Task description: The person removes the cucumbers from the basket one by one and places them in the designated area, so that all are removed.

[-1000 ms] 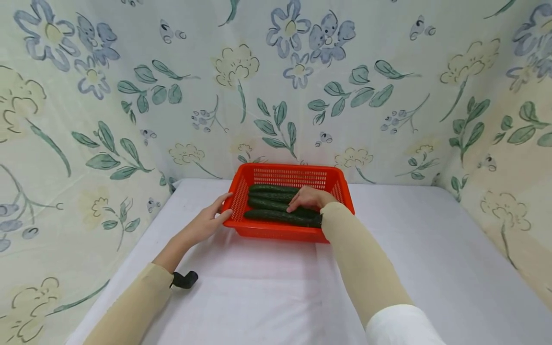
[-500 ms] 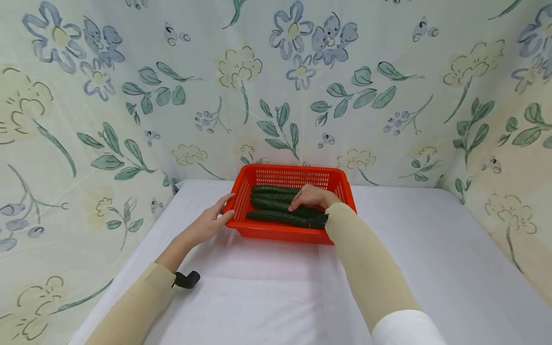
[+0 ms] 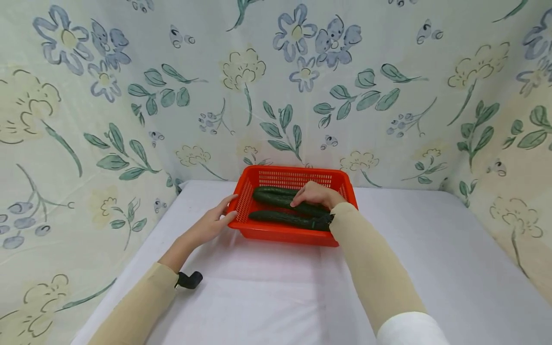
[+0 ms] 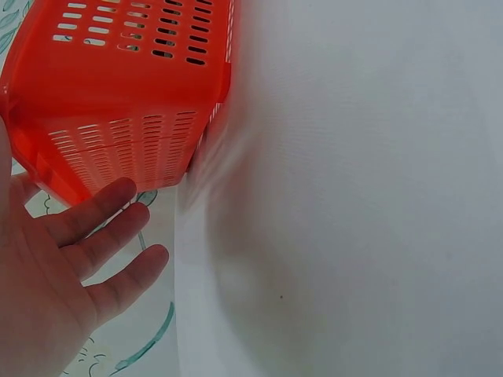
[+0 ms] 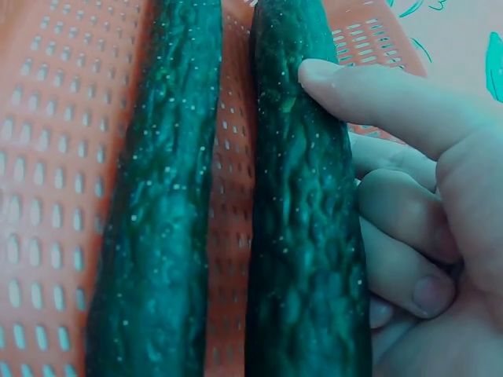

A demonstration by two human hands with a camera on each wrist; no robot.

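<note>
**A:** What is the biggest thing in front of you?

**B:** Behind your work hangs a pale cloth backdrop [image 3: 207,96] printed with blue and cream flowers and green leaves. Below it spreads your table, covered in white cloth [image 3: 258,302].

**A:** And your arms?

**B:** Both reach forward in beige fabric sleeves [image 3: 375,263]. The left slants in to the basket's left end; the right crosses over its near rim, with a white upper sleeve [image 3: 409,330] showing.

**A:** Where is the basket?

**B:** You have the red rectangular plastic basket with slotted walls [image 3: 284,235] at the table's far edge. Inside it, a long dark-green bumpy cucumber [image 5: 302,204] is in your grasp. Another dark-green cucumber [image 3: 280,218] lies nearer you, apart from it, and part of a third cucumber [image 3: 276,189] shows behind.

**A:** How do your fingers stand?

**B:** Your right hand [image 3: 316,195] pinches the held cucumber, thumb on one side, fingers curled on the other; I can't tell whether it is off the basket's floor. Your left hand [image 3: 212,223] has fingers spread and relaxed at the rim.

**A:** Smallest?

**B:** The black bent piece [image 3: 189,280] at your left cuff.
</note>
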